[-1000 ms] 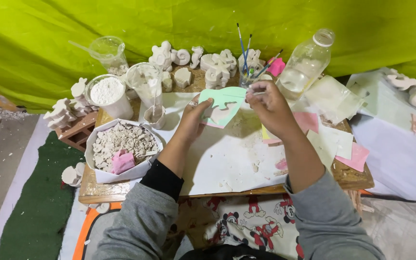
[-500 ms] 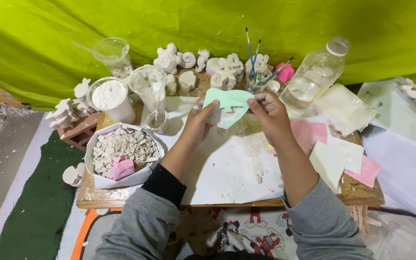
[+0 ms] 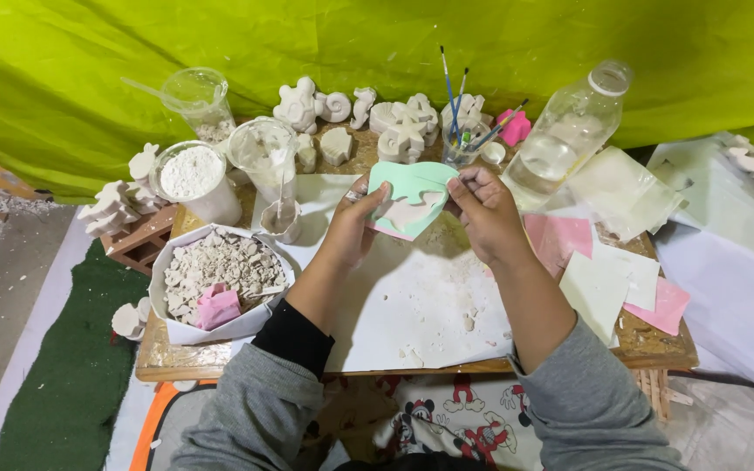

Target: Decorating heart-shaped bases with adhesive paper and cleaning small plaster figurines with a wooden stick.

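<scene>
Both my hands hold a soft mint-green mould with pale plaster in its hollow, lifted a little above a white sheet of paper on a low wooden table. My left hand grips the mould's left edge with the thumb on top. At the mould's right edge my right hand pinches it with fingers bent. Plaster crumbs lie scattered on the paper below.
A white paper bowl of broken plaster bits with a pink mould lies left. Behind stand a tub of white powder, plastic cups, white plaster figures, a cup of brushes and a clear bottle. Pink and cream sheets lie right.
Both hands have drawn the green mould slightly nearer and lower over the paper. The view has shifted a little to the left.
</scene>
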